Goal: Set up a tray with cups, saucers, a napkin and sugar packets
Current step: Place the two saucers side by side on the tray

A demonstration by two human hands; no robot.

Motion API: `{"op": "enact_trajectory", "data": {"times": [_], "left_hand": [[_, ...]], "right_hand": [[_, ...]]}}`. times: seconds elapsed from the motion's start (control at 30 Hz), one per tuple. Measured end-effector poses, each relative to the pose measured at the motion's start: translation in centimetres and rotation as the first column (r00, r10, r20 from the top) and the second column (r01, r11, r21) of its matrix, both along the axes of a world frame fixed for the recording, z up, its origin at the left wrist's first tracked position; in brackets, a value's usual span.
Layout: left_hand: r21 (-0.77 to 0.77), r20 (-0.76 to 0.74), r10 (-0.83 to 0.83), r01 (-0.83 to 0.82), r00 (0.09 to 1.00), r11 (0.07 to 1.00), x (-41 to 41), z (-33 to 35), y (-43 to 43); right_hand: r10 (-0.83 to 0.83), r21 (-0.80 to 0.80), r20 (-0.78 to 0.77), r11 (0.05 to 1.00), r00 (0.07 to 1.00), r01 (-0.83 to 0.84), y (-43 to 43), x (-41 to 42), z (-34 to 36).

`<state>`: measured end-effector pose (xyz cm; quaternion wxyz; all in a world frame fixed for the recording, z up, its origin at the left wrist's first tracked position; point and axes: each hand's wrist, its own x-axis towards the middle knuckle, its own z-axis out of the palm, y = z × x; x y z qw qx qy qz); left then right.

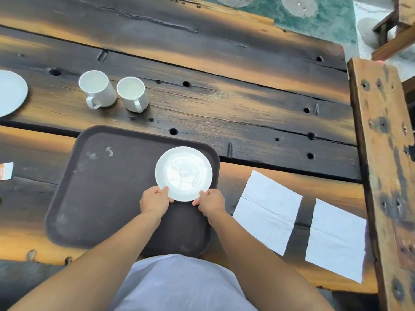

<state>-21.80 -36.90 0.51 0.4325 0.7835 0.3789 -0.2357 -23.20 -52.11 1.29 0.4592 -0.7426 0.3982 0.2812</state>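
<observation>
I see both hands on one small round white saucer over the right part of the dark brown rectangular plastic tray. My left hand has its grip pinched on the saucer's near-left rim, thumb on top; my right hand pinches the near-right rim the same way. I cannot tell whether the saucer rests flat on the tray or is held just above it.

The tray lies on the scorched dark-and-orange plank worktop, close to my body. Beyond the tray, two white cylindrical ceramic cups stand upright and just beside each other, handles turned toward me: the left cup and the right cup. At the far left edge of my view I see part of a larger round white plate, cut off by the frame. Also at the left edge, near the tray, lies a small white-and-orange paper packet.

To the right of the tray two white paper napkins lie flat on the worktop, apart from each other: the nearer napkin and the outer napkin.
</observation>
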Motion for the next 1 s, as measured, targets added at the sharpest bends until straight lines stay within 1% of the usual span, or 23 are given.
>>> {"op": "enact_trajectory", "data": {"times": [0.17, 0.33, 0.57, 0.67, 0.87, 1.0], "left_hand": [[0.007, -0.01, -0.031, 0.031, 0.999, 0.999, 0.8, -0.4, -0.3], [0.002, -0.011, -0.062, 0.062, 0.998, 0.998, 0.9, -0.7, -0.4], [-0.016, -0.023, -0.065, 0.065, 0.998, 0.998, 1.1, -1.2, -0.4], [-0.024, -0.028, -0.07, 0.069, 0.997, 0.997, 1.2, -1.4, -0.2], [-0.133, -0.095, -0.043, 0.03, 0.995, 0.991, 1.6, -2.1, 0.3], [-0.163, -0.123, -0.086, 0.066, 0.989, 0.985, 1.7, -2.2, 0.7]], "right_hand": [[-0.017, 0.01, -0.011, 1.0, 1.0, 0.017, -0.4, 0.6, -0.5], [-0.067, 0.028, -0.051, 0.997, 0.996, 0.069, -0.5, 0.5, -1.0], [-0.105, 0.041, -0.057, 0.993, 0.993, 0.108, -0.5, 0.5, -1.3], [-0.099, 0.054, -0.054, 0.993, 0.994, 0.102, -0.6, 0.4, -1.3], [-0.052, 0.058, -0.047, 0.997, 0.998, 0.055, -1.1, 0.5, -1.1], [-0.022, 0.03, -0.053, 0.999, 0.998, 0.024, -1.3, 0.6, -0.7]]}}
